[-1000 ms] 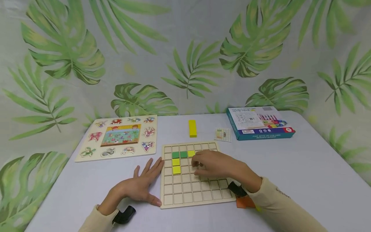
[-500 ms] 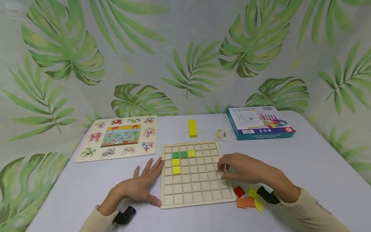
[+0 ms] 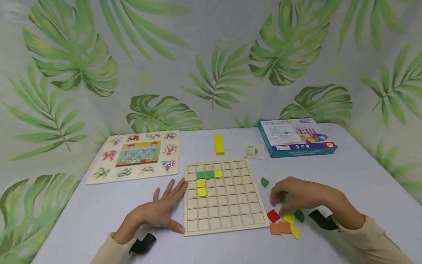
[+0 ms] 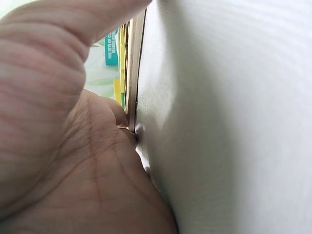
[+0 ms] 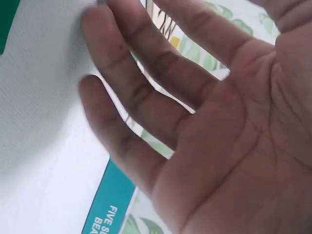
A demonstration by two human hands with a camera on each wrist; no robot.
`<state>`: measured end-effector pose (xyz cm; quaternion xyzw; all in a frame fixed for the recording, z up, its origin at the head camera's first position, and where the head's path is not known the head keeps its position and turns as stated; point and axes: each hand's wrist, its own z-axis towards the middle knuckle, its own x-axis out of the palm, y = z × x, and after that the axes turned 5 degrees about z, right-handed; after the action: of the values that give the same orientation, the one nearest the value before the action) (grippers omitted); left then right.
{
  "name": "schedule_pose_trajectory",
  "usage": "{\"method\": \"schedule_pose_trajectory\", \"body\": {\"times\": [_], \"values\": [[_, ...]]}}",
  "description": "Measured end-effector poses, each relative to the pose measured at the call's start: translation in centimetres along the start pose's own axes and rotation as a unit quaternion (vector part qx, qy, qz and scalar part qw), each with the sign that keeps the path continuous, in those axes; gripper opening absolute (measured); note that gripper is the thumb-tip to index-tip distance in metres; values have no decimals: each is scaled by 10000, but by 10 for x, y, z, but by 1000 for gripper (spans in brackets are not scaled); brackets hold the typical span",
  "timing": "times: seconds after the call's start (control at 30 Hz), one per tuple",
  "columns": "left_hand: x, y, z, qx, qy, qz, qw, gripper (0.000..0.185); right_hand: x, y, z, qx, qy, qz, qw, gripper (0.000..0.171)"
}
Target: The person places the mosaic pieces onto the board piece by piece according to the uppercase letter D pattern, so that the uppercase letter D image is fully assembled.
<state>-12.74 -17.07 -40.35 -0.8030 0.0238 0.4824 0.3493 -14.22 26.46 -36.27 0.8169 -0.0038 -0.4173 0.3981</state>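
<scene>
White table [image 3: 346, 176]: right hand [image 3: 301, 196] hovers palm-down over loose tiles [image 3: 284, 222], fingers relaxed.

Animal puzzle board [image 3: 133, 156] — wooden, flat on the table's far left, an underwater picture at its centre ringed by sea-creature pieces. Yellow block [image 3: 219, 145] — long, lying alone on the table beyond the grid board. Pattern card [image 3: 254, 151] — small, printed with a coloured grid, just right of the yellow block. Teal box [image 3: 296, 137] — printed lid up, at the far right, near the pattern card. White table [image 3: 356, 176]. Backdrop [image 3: 211, 62] — pale cloth with large green leaves, behind and to both sides.
</scene>
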Motion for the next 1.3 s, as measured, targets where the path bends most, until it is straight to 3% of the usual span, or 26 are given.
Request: {"method": "schedule_pose_trajectory", "body": {"times": [0.17,0.3,0.53,0.8,1.1,1.3], "values": [[1,0,1,-29,17,-2,10000,135,1,-2,-3,172,357,344,9986,25],[0,-1,0,-18,7,-13,10000,135,1,0,-4,315,499,303,9978,28],[-2,-2,0,-16,17,-36,10000,134,-1,-3,-2,328,489,91,9982,27],[-2,-2,1,-25,5,-34,10000,134,0,-5,-1,372,461,256,9979,22],[-1,-3,0,-36,14,-82,10000,135,-1,-8,2,382,301,144,9987,19],[-1,-1,0,3,30,8,10000,134,-3,-14,8,467,-245,-114,9985,16]]}}
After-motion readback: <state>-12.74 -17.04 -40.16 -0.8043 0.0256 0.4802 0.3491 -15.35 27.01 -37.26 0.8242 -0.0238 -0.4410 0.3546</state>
